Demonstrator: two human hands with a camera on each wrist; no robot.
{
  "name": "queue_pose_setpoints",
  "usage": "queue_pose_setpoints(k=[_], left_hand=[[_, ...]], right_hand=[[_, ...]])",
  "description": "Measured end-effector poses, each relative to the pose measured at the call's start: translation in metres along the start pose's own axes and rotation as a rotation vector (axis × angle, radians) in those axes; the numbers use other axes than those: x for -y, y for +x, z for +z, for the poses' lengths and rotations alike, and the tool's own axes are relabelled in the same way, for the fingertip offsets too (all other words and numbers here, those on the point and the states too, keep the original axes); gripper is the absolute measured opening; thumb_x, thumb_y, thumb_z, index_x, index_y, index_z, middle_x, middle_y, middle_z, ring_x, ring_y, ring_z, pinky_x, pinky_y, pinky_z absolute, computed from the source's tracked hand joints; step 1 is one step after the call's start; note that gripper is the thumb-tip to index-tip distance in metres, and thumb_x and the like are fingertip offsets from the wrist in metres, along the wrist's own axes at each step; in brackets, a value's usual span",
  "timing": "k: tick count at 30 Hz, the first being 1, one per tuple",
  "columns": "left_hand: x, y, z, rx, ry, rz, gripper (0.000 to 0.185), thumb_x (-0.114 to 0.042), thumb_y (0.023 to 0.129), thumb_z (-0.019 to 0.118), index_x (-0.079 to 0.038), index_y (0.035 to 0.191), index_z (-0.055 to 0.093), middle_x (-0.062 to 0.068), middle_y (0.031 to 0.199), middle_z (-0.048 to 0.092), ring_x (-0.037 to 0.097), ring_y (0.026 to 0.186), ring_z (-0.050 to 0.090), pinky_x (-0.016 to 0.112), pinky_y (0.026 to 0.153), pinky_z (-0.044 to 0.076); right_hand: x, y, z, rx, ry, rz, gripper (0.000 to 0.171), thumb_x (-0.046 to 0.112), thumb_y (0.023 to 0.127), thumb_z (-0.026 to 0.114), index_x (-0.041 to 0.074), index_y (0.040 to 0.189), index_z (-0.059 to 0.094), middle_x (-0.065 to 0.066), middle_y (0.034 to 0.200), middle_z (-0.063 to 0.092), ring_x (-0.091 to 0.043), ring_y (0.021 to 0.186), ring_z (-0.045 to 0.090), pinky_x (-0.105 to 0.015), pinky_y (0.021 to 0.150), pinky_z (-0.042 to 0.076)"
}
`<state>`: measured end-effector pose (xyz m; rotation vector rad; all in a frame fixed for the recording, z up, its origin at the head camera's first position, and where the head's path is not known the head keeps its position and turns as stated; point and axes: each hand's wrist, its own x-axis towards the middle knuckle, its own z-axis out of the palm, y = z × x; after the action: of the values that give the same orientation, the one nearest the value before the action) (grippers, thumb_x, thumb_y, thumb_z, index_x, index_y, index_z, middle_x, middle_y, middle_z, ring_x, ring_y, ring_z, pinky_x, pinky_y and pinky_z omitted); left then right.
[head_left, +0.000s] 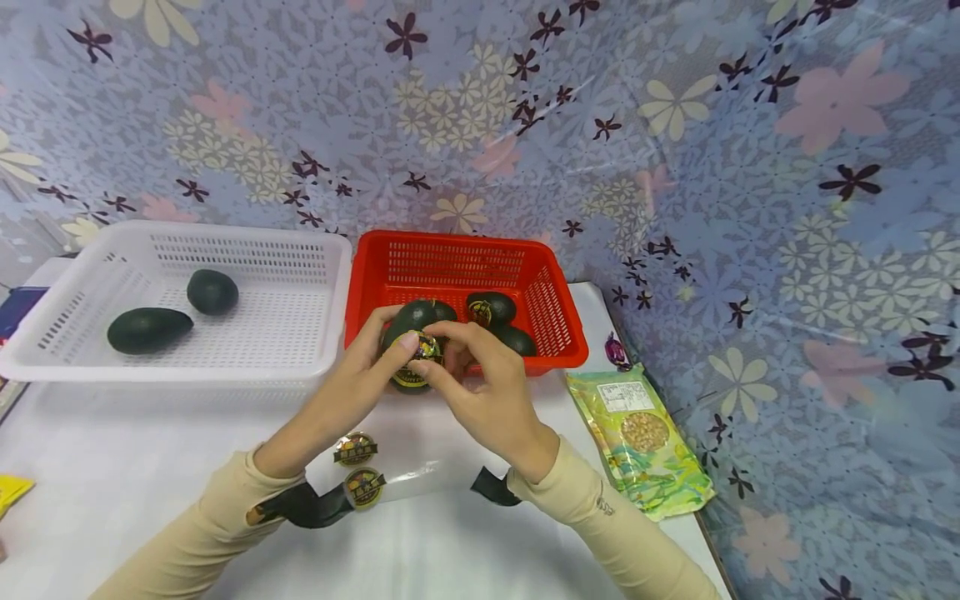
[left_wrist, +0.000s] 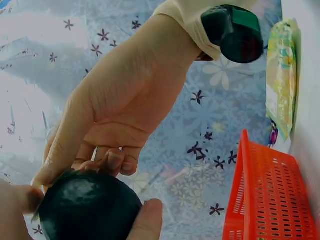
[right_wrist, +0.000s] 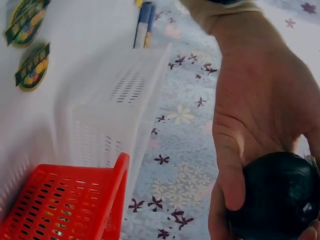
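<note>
In the head view my left hand (head_left: 356,367) grips a dark green avocado (head_left: 408,389), held close in front of the red basket. My right hand (head_left: 491,396) pinches a round gold-and-black sticker (head_left: 427,343) against the fruit, where the left thumb also presses. The right wrist view shows the left fingers curled around the avocado (right_wrist: 275,195). From the left wrist, the right hand (left_wrist: 120,110) reaches over the avocado (left_wrist: 90,207), its thumb at the fruit's edge. Two more such stickers, one on the table (head_left: 355,448) and one below it (head_left: 364,487), lie under the forearms on a clear strip.
The red basket (head_left: 450,245) holds avocados, one with a gold sticker. Left of it, a white basket (head_left: 247,367) contains two avocados (head_left: 150,330). On the right lie a green-yellow food bag (head_left: 645,442) and a small purple wrapper (head_left: 617,352). A yellow packet (head_left: 11,492) sits far left.
</note>
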<state>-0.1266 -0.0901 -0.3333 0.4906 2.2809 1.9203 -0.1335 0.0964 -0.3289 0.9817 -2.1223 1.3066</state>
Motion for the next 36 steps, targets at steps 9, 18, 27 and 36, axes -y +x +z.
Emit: queue_pose_setpoints(k=[9, 18, 27, 36], left_hand=[[-0.006, -0.004, 0.003, -0.017, 0.013, 0.061, 0.040, -0.030, 0.107, 0.043, -0.009, 0.141, 0.040, 0.016, 0.132, 0.057, 0.027, 0.107, 0.063, 0.031, 0.083, 0.058], [-0.009, -0.011, -0.004, 0.086, -0.061, 0.133, 0.047, -0.026, 0.109, 0.042, -0.009, 0.150, 0.030, 0.020, 0.135, 0.051, 0.029, 0.114, 0.062, 0.029, 0.089, 0.059], [-0.010, -0.012, -0.005, 0.062, -0.030, 0.130, 0.050, -0.022, 0.107, 0.047, -0.010, 0.153, 0.029, 0.019, 0.139, 0.050, 0.030, 0.117, 0.061, 0.023, 0.089, 0.057], [-0.010, -0.013, -0.009, 0.130, -0.082, 0.082, 0.055, -0.015, 0.104, 0.050, -0.008, 0.154, 0.028, 0.021, 0.139, 0.048, 0.030, 0.120, 0.059, 0.028, 0.092, 0.059]], right_hand=[[0.002, -0.001, 0.001, -0.064, -0.101, -0.206, 0.034, 0.028, 0.091, 0.074, 0.006, 0.117, 0.072, -0.004, 0.077, 0.053, -0.010, 0.063, 0.045, -0.018, 0.053, 0.040], [0.007, 0.000, -0.004, -0.063, -0.115, -0.177, 0.045, 0.032, 0.089, 0.076, 0.005, 0.124, 0.070, -0.005, 0.079, 0.055, -0.012, 0.064, 0.045, -0.020, 0.054, 0.039], [0.012, -0.002, 0.000, 0.054, 0.007, 0.005, 0.060, 0.010, 0.079, 0.085, 0.009, 0.133, 0.060, -0.006, 0.085, 0.051, -0.013, 0.075, 0.047, -0.023, 0.060, 0.048], [0.008, -0.001, -0.008, 0.099, 0.400, 0.303, 0.046, 0.002, 0.087, 0.075, 0.005, 0.130, 0.059, -0.007, 0.084, 0.044, -0.014, 0.078, 0.045, -0.023, 0.061, 0.039]])
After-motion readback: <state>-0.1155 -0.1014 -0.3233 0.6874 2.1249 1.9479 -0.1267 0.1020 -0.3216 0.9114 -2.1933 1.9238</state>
